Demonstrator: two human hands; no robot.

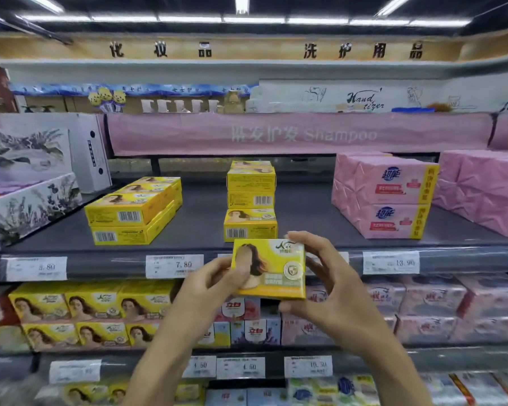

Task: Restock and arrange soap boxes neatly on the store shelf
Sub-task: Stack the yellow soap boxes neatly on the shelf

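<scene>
A yellow soap box point(276, 268) with a woman's picture is held in front of the dark shelf point(305, 221), face towards me. My left hand point(214, 285) pinches its left side, thumb lying over the front. My right hand point(329, 285) grips its right edge, fingers over the top and thumb under. Just behind stands a single yellow box point(250, 225), and behind that a stack of three yellow boxes point(251, 184). A double-layer row of yellow boxes point(135, 212) lies to the left on the same shelf.
Pink wrapped soap packs point(387, 194) are stacked at the right of the shelf, floral white boxes point(27, 194) at the left. Price tags point(174, 265) line the shelf edge. The shelf below holds more yellow boxes point(91, 312) and pink packs point(423, 303).
</scene>
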